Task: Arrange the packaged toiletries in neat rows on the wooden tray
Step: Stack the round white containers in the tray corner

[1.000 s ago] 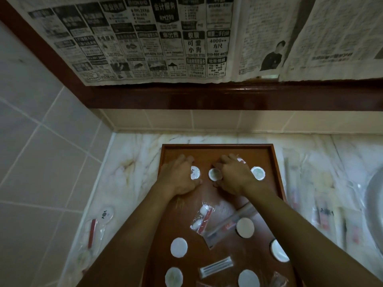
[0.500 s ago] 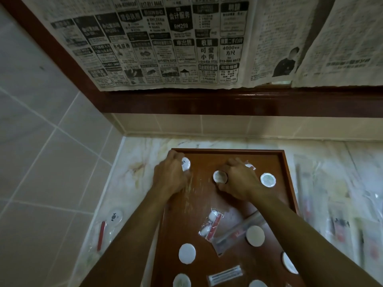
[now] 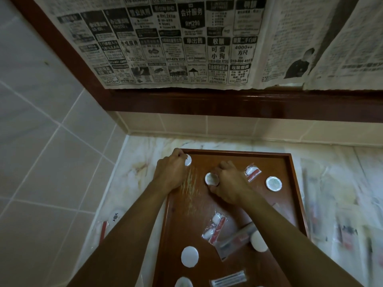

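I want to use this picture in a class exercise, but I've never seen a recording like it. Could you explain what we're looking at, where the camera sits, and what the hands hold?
No machine here: a person wears a camera on the head, looking down at their own arms. On a marble counter sits a wooden tray scattered with packaged toiletries. The left hand holds a round white packet at the tray's far left corner. The right hand grips another round packet nearer the middle. A sachet lies beyond the right hand. Newspaper covers the wall above.

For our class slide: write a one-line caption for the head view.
Left hand and right hand each place a round packet on the wooden tray.
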